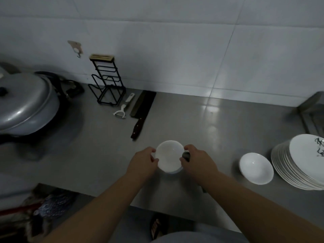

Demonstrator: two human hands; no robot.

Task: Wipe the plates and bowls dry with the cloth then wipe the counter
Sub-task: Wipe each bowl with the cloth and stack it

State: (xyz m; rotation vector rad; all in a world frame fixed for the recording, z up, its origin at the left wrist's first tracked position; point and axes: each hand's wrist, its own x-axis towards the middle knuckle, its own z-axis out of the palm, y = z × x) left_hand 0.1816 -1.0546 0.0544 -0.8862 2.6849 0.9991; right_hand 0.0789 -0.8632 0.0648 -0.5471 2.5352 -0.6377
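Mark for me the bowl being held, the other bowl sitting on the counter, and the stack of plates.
held bowl (169, 155): head view, on its inner bottom.
second bowl (256, 168): head view, on its inside centre.
stack of plates (305, 155): head view, on the top plate's white face.

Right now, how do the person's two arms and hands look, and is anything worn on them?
Both forearms are bare up to the bottom edge of the picture: no sleeves show. The left hand and the right hand wear no gloves. I see no watch, bracelet or ring on either, though the dim, soft picture could hide something small.
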